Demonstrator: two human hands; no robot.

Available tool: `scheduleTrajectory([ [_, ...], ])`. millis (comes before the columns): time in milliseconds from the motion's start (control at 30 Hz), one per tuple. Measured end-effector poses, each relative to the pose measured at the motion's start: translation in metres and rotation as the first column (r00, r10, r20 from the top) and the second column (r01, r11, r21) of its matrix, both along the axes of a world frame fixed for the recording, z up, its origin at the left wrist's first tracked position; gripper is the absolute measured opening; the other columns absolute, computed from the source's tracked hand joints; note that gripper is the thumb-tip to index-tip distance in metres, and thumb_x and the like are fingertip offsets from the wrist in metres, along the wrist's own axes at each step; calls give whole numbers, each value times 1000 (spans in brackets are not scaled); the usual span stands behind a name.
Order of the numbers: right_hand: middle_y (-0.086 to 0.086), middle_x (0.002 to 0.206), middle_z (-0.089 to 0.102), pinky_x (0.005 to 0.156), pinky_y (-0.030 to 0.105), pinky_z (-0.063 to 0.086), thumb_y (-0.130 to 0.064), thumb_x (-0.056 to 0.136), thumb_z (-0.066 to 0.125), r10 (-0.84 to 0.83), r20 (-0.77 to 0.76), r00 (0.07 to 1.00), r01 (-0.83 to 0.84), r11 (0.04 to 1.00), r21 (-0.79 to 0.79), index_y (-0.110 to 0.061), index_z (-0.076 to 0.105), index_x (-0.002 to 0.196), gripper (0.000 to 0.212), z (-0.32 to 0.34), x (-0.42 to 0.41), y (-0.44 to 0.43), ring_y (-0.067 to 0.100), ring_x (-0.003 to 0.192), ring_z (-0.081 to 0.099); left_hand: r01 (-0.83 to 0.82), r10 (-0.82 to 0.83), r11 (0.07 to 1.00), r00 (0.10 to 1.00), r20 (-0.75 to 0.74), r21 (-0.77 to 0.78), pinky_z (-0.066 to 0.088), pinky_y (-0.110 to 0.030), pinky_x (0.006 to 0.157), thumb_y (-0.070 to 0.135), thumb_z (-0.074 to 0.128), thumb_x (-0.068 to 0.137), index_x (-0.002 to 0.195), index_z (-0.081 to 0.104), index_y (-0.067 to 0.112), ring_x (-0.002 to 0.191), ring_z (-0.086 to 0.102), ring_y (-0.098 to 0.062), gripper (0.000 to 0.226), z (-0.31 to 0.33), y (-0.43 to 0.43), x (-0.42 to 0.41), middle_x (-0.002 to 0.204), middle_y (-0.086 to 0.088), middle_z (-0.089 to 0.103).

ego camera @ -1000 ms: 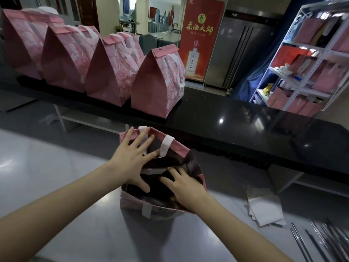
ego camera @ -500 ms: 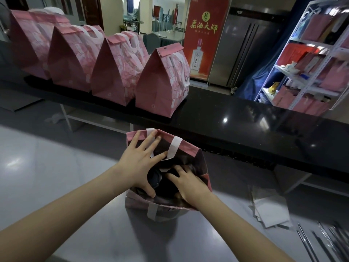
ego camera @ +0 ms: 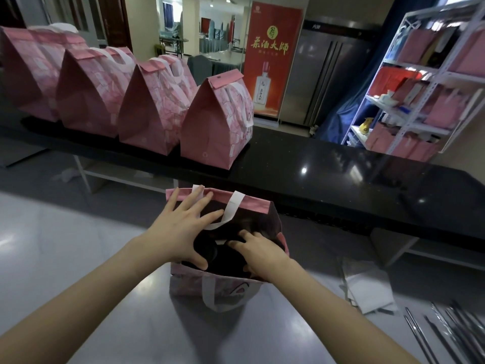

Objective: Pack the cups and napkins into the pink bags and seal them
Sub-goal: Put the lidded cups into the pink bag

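An open pink bag (ego camera: 258, 207) is seen standing at the lower centre of the frame on the grey table (ego camera: 78, 245), with its white handles turned up. The left hand (ego camera: 181, 229) is laid flat against the bag's far inner wall, its fingers (ego camera: 193, 203) straight and spread up to the rim. The right hand (ego camera: 258, 252) is pushed into the bag's mouth, bent over the dark contents (ego camera: 225, 254). Whether anything is gripped there cannot be told. Four sealed pink bags (ego camera: 210, 132) are lined up on the black table (ego camera: 341, 174) at the upper left. White sheets (ego camera: 367, 290) and metal rods (ego camera: 446, 334) are seen at the lower right, well apart from the open bag.
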State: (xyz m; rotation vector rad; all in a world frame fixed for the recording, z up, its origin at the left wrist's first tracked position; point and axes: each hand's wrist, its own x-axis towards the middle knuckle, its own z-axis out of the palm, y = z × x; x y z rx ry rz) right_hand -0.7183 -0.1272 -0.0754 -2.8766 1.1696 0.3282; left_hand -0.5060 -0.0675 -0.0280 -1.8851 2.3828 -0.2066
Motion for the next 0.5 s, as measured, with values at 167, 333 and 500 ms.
scheduleTrajectory([
  [167,4,146,34,100,42,46,-29,86,67,8,22,1000,-9,1000,18,-30,25,149,76,23,-4,-1,27,126,42,-22,7,997,978,-210,-71,-20,-57,111,75,46,78,149,15,44,142,-27,-15,83,6,9,5,162,5,0],
  [333,-2,127,56,111,39,31,-35,88,61,45,206,978,-2,979,-203,-26,55,129,42,60,-30,2,20,118,51,-49,28,998,878,-478,-31,-15,-51,116,94,25,65,144,16,54,139,-28,2,89,3,27,13,157,24,-5],
  [500,-1,146,42,109,37,36,-14,87,65,-176,390,904,266,945,-190,-21,64,122,36,69,-56,5,22,132,39,49,-52,999,884,-465,-19,-8,-54,115,80,56,65,145,19,52,139,-32,-4,93,-8,28,8,158,20,-12],
])
